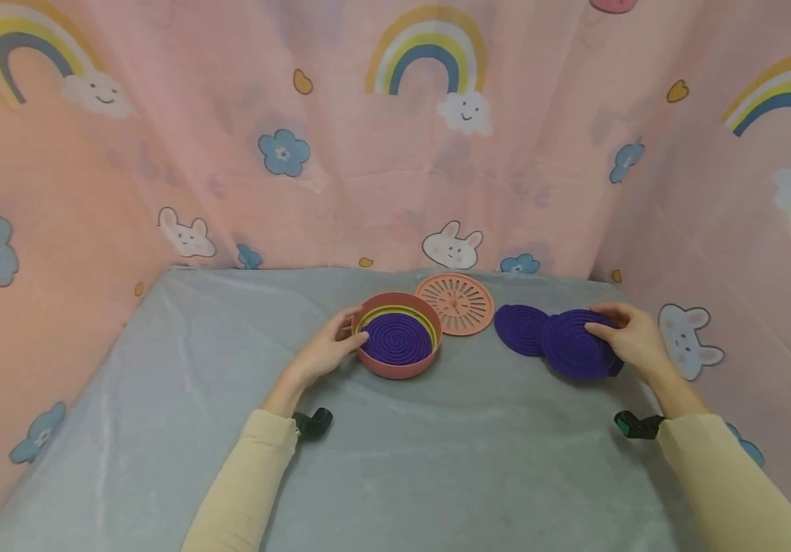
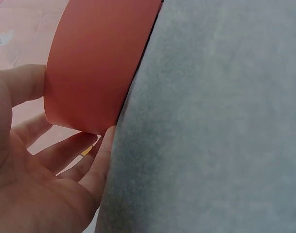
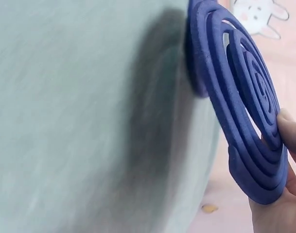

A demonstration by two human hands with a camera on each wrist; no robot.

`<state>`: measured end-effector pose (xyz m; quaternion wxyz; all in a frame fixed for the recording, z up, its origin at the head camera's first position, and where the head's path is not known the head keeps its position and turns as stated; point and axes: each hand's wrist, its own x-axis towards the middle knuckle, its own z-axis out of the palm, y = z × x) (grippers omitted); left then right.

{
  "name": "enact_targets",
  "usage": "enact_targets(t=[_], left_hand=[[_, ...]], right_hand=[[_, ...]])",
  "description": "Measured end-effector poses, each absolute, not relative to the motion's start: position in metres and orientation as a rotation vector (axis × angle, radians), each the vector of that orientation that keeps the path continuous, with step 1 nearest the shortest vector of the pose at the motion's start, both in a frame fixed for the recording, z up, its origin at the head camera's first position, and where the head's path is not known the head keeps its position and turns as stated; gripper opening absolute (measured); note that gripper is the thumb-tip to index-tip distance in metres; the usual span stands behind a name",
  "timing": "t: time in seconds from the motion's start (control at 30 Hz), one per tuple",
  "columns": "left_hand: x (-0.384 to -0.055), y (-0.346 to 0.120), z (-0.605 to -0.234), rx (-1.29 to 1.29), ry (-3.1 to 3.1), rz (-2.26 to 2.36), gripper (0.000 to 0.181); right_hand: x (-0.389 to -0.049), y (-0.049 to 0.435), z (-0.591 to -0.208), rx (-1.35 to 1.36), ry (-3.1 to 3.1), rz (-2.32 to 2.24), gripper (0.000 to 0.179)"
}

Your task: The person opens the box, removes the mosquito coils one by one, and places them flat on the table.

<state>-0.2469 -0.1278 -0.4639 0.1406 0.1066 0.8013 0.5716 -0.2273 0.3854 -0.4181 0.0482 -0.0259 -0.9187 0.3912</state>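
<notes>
A round coral-red mosquito coil holder (image 1: pixel 398 371) with a yellow inner ring stands near the back of the table. Inside it lies a purple spiral mosquito coil (image 1: pixel 397 340). My left hand (image 1: pixel 324 349) grips the holder's left side, thumb over the rim and fingers along the outer wall (image 2: pixel 96 68). Off to the right, my right hand (image 1: pixel 633 337) pinches another purple mosquito coil (image 1: pixel 578 345) by its edge, thumb on top. In the right wrist view this coil (image 3: pixel 235 87) is tilted and raised above the cloth. A further purple coil (image 1: pixel 521 330) lies flat beside it, partly overlapped.
A slotted peach lid (image 1: pixel 455 304) lies behind the holder, to its right. Grey cloth (image 1: pixel 464 452) covers the table. Pink printed curtains (image 1: pixel 382 199) hang at the back and both sides.
</notes>
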Motion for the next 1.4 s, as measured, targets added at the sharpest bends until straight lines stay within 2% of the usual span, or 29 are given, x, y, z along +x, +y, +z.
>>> enact_targets(t=[0.4,0.93,1.17,1.4], left_hand=[[-0.247,-0.128,-0.464,0.313,2.334,1.635,0.06],[-0.246,-0.128,-0.463,0.316,2.336,1.63,0.061],[-0.246,-0.129,-0.463,0.337,2.324,1.655,0.062],[-0.247,-0.128,-0.465,0.326,2.333,1.641,0.061]], right_hand=[[-0.215,0.417,-0.432,-0.167,-2.853,1.082,0.052],[-0.226,0.433,-0.453,-0.096,-2.976,0.924,0.049],[-0.226,0.417,-0.435,-0.078,-2.938,0.985,0.05],[-0.23,0.386,-0.424,0.032,-2.873,0.974,0.044]])
